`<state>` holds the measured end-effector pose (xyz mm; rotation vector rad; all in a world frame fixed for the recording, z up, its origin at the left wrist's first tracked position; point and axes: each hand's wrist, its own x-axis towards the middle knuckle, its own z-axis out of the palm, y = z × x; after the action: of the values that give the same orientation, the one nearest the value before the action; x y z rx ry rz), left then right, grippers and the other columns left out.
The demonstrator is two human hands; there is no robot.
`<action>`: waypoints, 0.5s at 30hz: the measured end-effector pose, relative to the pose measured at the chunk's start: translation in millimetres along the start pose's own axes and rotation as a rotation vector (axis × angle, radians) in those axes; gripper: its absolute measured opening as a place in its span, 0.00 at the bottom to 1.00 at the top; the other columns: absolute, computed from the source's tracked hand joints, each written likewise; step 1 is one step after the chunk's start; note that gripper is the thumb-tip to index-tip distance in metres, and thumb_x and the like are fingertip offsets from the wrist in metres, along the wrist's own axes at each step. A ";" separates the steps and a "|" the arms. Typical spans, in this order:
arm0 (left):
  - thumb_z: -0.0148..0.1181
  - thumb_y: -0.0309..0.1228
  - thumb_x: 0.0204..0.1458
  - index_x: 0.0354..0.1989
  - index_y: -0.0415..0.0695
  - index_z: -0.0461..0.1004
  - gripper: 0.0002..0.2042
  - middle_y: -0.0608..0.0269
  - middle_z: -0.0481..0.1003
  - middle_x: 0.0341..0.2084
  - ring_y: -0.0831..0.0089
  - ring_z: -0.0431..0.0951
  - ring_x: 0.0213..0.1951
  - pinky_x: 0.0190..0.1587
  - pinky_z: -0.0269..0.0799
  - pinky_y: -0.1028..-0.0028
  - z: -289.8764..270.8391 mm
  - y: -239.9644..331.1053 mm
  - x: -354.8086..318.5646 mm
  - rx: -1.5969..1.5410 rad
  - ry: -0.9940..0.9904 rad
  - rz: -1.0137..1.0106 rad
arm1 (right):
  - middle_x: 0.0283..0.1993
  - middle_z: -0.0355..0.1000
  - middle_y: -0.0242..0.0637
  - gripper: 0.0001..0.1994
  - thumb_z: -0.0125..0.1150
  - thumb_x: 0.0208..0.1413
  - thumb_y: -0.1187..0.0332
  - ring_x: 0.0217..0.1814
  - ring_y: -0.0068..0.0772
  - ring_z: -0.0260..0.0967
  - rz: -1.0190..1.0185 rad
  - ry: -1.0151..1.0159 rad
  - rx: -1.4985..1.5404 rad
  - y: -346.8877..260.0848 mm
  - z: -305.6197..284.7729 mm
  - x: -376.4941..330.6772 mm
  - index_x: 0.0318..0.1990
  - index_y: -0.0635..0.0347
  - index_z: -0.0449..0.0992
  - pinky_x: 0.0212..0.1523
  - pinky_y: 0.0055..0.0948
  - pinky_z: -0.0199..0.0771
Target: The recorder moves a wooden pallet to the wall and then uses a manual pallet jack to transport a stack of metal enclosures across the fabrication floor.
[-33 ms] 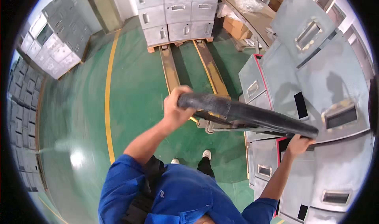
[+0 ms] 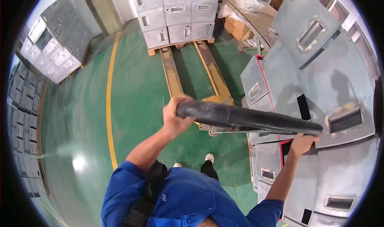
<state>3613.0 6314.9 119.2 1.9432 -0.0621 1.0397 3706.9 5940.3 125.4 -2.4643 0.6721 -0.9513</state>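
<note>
Currently | left hand [image 2: 175,118] grasps long black object [image 2: 248,118] at left end | right hand [image 2: 302,144] grasps its right end

Using the yellow floor line [image 2: 109,91] as reference: we've got green floor [image 2: 140,119] both sides of it, light glare [image 2: 79,163] left. Also left of it: far box stack [image 2: 60,53] and nearer box stack [image 2: 24,127], both grey. Right of it: pallet stack [image 2: 179,13] on a wooden pallet [image 2: 152,52]. Farther right of it: bench [image 2: 266,21], clear plastic [image 2: 249,4] on top, cardboard box [image 2: 237,28] low alongside.
</note>
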 end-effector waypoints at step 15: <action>0.58 0.19 0.32 0.35 0.40 0.64 0.18 0.66 0.66 0.28 0.79 0.66 0.31 0.36 0.64 0.80 86.7 -77.9 88.5 -0.073 0.364 -0.299 | 0.31 0.67 0.58 0.19 0.51 0.51 0.65 0.35 0.58 0.65 -0.297 -0.227 0.144 -105.6 135.0 106.1 0.41 0.70 0.52 0.33 0.44 0.64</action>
<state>3758.1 6327.7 105.4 1.6099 0.3773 1.1504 3901.1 5991.4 142.9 -2.5313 0.1594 -0.7732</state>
